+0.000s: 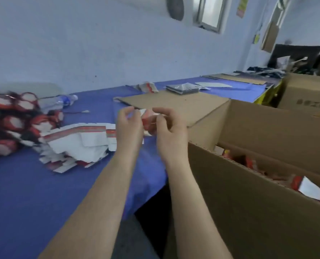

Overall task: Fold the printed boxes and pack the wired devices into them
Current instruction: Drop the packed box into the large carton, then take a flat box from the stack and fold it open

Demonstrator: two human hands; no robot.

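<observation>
Hands first: both are raised together over the near edge of the table (24, 193), closed around one small printed box.

Starting at the far left, the wired devices (11, 124) lie in a tangled red, black and white heap on the blue cloth. A water bottle (61, 101) lies on its side just behind them. Next along, the flat printed boxes (76, 144) sit in a loose, fanned stack, well apart from the heap but just beside the left wrist.

The left hand (130, 126) has its fingers curled and pinches the left end of the small printed box (148, 119). That red and white box is held in the air, bridging the gap between the two hands. Blur hides which way its long axis runs, and whether it is filled or its flaps are shut. The right hand (167, 131) grips the other end, thumb and forefinger curled over the top edge.

Behind the hands a carton flap (174, 107) lies flat on the table. To the right stands the big open carton (249, 202), with red packed boxes (249, 161) showing inside.

The next move seems to turn on side. The heap of devices and the flat stack lie to the left, so the left hand is nearer to them. The carton mouth lies to the right and lower, within easier reach of the right hand.
</observation>
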